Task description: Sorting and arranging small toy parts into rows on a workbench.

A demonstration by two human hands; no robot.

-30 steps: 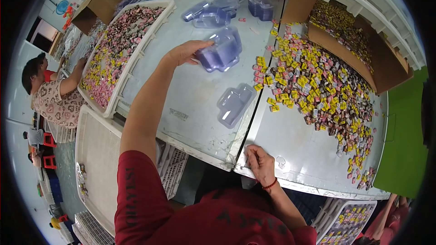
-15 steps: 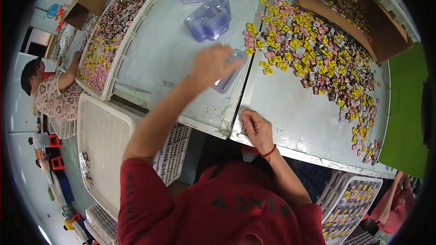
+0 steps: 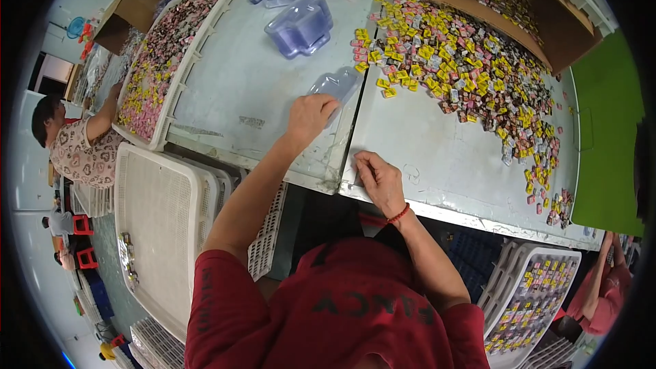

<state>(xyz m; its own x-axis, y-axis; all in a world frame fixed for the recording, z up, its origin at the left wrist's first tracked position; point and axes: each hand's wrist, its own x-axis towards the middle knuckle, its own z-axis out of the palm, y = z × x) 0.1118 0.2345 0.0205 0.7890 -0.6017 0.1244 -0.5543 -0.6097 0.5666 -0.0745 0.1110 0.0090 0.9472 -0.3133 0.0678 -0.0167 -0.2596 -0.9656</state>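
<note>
My left hand (image 3: pixel 311 121) is closed at the near edge of a clear plastic blister tray (image 3: pixel 336 85), which lies tilted above the pale tabletop, close to the seam between two tables. The fingers cover part of the tray's near side. My right hand (image 3: pixel 381 183), with a red cord at the wrist, rests at the front edge of the right-hand table. Its fingers are curled together, and whatever may be in them is hidden. Farther back stands a nested stack of clear trays (image 3: pixel 301 27). A wide heap of small wrapped pieces (image 3: pixel 465 61), yellow, pink and brown, spreads over the right-hand table.
A cardboard box (image 3: pixel 557 34) of the same pieces stands at the back right. At left is a white crate (image 3: pixel 167 113) full of small pieces, with a co-worker (image 3: pixel 82 137) beside it. Empty white racks (image 3: pixel 157 212) stack below, and a filled rack (image 3: pixel 536 301) stands lower right.
My left hand has drawn back toward me and closed at the clear tray, which has turned and shifted. My right hand stays near the table edge. The whole view has shifted slightly.
</note>
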